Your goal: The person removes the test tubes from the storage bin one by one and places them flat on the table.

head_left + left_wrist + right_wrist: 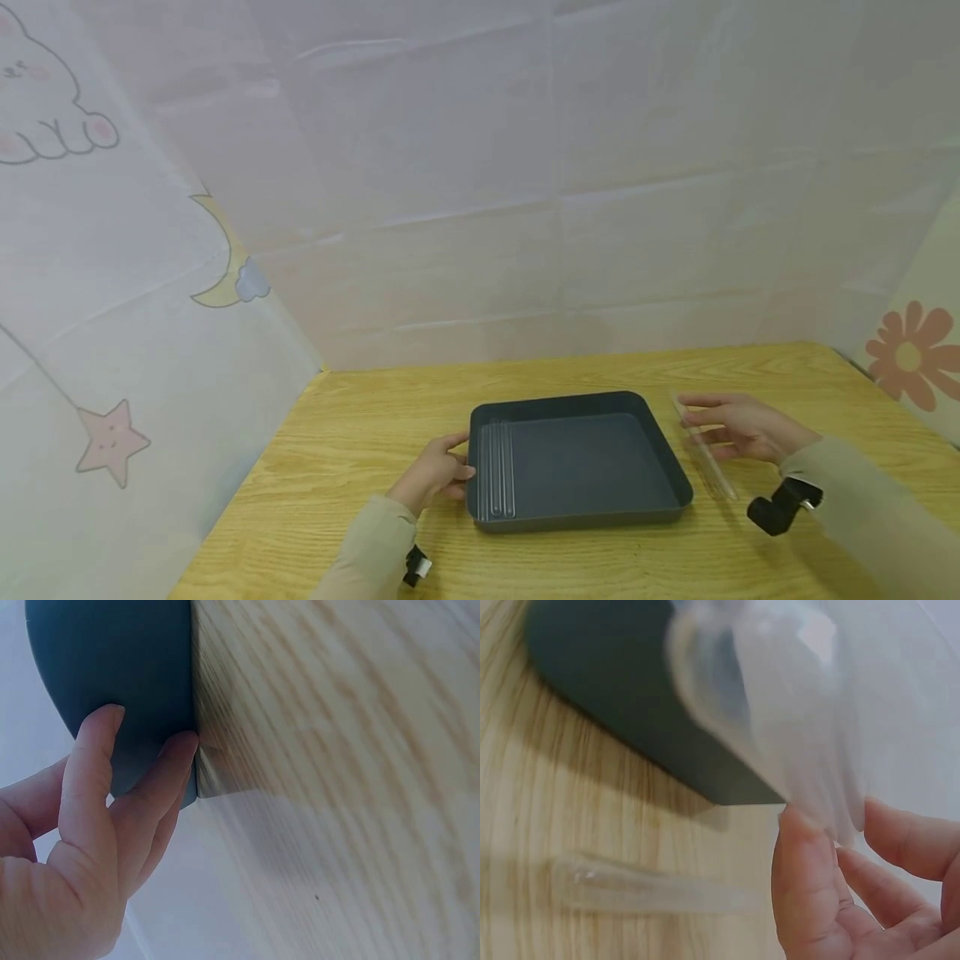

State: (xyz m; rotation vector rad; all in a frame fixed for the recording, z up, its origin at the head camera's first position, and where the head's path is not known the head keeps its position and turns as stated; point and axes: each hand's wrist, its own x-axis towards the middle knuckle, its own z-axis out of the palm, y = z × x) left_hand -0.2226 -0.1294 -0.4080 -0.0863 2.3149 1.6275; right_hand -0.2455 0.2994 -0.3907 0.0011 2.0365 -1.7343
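A dark grey rectangular tray (592, 467) lies on the wooden table, with several clear ribbed strips (497, 471) along its left side. My left hand (435, 473) is at the tray's left edge; in the left wrist view its fingers (97, 761) touch the outside of the tray wall (127, 675). Right of the tray, my right hand (750, 429) holds a clear tube-like piece (705, 454). The right wrist view has this clear piece (780, 697) pinched between thumb and fingers of the hand (862, 892), and another clear piece (645, 889) lying on the table.
The wooden table (360, 408) meets a pale wall sheet (450, 208) at its back edge. Another patterned sheet, with a star (114, 443) and a moon, hangs on the left. A flower print (909, 357) shows at the right. Both wrists wear small black devices.
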